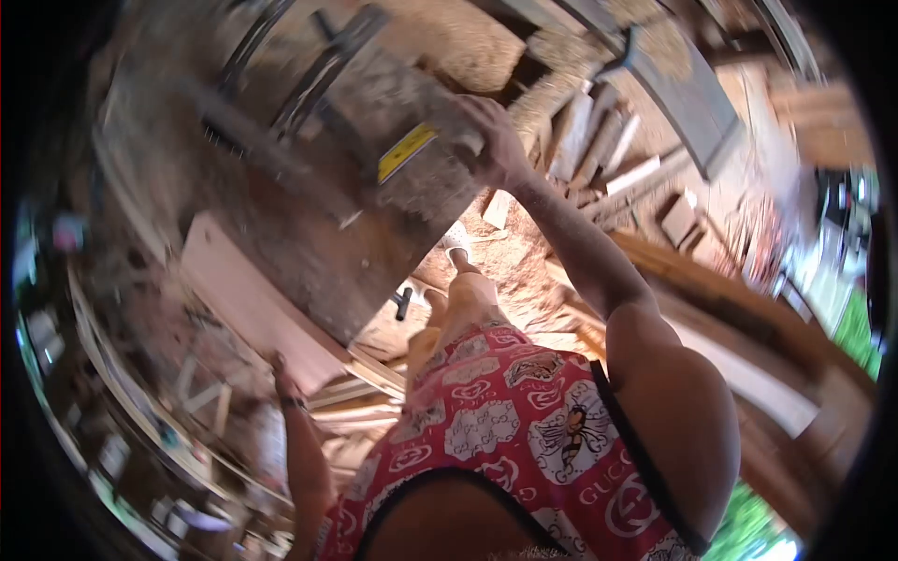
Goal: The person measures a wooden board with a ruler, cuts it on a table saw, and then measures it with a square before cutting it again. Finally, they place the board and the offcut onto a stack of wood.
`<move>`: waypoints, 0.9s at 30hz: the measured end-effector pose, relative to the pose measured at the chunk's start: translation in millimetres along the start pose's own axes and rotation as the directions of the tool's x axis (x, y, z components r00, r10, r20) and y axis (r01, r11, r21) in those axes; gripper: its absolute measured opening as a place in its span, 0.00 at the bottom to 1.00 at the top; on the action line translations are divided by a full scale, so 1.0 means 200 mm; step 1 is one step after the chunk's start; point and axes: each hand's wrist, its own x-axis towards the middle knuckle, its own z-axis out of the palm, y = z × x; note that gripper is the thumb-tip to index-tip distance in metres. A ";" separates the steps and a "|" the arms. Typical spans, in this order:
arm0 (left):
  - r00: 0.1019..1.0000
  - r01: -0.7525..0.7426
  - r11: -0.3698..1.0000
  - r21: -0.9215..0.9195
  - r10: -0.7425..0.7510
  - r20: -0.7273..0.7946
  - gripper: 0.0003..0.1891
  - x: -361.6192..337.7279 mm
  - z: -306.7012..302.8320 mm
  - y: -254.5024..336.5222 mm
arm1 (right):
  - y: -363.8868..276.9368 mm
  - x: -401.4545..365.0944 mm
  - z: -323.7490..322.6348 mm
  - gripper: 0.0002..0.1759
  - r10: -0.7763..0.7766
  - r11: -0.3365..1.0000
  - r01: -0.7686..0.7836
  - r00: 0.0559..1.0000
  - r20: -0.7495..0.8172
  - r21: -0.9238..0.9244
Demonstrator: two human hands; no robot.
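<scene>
My left hand (288,381) is closed on the near end of a long, flat wooden board (253,297). The board lies along the left side of a dark, dusty machine table (374,266). At the table's right edge, my right hand (494,145) has its fingers curled over the rim, with the thumb lower down; motion smears the fingertips. A yellow label strip (407,152) is on the table near that hand. Dark metal bars (323,70) stand over the table's far part, blurred.
Wood offcuts (594,136) are piled beyond my right arm, beside a grey metal sheet (678,93). Long planks (739,365) lie to my right. A black handle (403,304) sticks out below the table's near edge. Sawdust (510,266) covers the ground near my feet.
</scene>
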 end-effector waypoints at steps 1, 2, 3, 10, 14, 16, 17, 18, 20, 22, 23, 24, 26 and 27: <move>0.998 0.057 0.996 -0.071 -0.056 0.026 0.39 -0.05 0.02 0.04 | 0.11 -0.08 -0.06 0.32 0.084 0.996 -0.078 0.971 -0.222 0.038; 0.999 -0.006 0.997 -0.073 0.010 0.046 0.37 -0.08 0.03 0.06 | 0.23 -0.18 -0.09 0.27 0.295 0.950 -0.312 0.874 -0.387 0.020; 0.996 -0.064 0.994 -0.086 0.069 0.060 0.35 -0.09 0.05 0.07 | 0.35 -0.26 -0.13 0.23 0.610 0.791 -0.544 0.675 -0.414 0.279; 0.988 0.097 0.987 -0.127 -0.081 0.129 0.38 -0.06 -0.01 0.09 | 1.21 -0.68 0.09 0.35 0.941 -0.191 -0.604 0.111 0.320 0.773; 0.994 0.067 0.995 -0.072 -0.060 0.095 0.38 -0.07 -0.04 0.12 | 1.35 -0.70 0.32 0.44 0.917 -0.242 -0.548 0.141 0.374 0.800; 0.990 0.108 0.992 -0.060 -0.102 0.103 0.40 -0.09 -0.04 0.13 | 1.38 -0.68 0.39 0.46 0.912 -0.260 -0.521 0.145 0.385 0.813; 0.987 0.125 0.991 -0.045 -0.119 0.109 0.40 -0.11 -0.02 0.15 | 1.39 -0.67 0.42 0.48 0.900 -0.270 -0.509 0.168 0.402 0.817; 0.984 0.141 0.990 -0.030 -0.137 0.114 0.40 -0.13 -0.01 0.17 | 1.41 -0.66 0.45 0.50 0.888 -0.281 -0.497 0.190 0.418 0.821; 0.981 0.162 0.986 -0.039 -0.157 0.113 0.40 -0.12 -0.01 0.17 | 1.40 -0.63 0.47 0.51 0.892 -0.258 -0.490 0.210 0.400 0.832; 0.977 0.187 0.981 -0.051 -0.181 0.114 0.40 -0.09 -0.04 0.15 | 1.40 -0.61 0.47 0.50 0.891 -0.272 -0.466 0.209 0.403 0.842; 0.983 0.141 0.989 -0.034 -0.136 0.123 0.40 -0.04 -0.08 0.12 | 1.41 -0.61 0.47 0.50 0.886 -0.278 -0.454 0.221 0.408 0.847; 0.987 0.095 0.995 -0.020 -0.091 0.130 0.40 -0.02 -0.12 0.08 | 1.48 -0.61 0.52 0.53 0.904 -0.293 -0.415 0.172 0.391 0.861; 0.987 0.136 0.986 -0.095 -0.127 0.099 0.41 -0.05 -0.06 0.10 | 1.53 -0.62 0.55 0.56 0.871 -0.324 -0.393 0.232 0.433 0.861; 0.997 0.022 0.999 -0.023 -0.020 0.071 0.39 0.02 -0.13 0.03 | 1.56 -0.63 0.56 0.59 0.855 -0.340 -0.368 0.261 0.448 0.865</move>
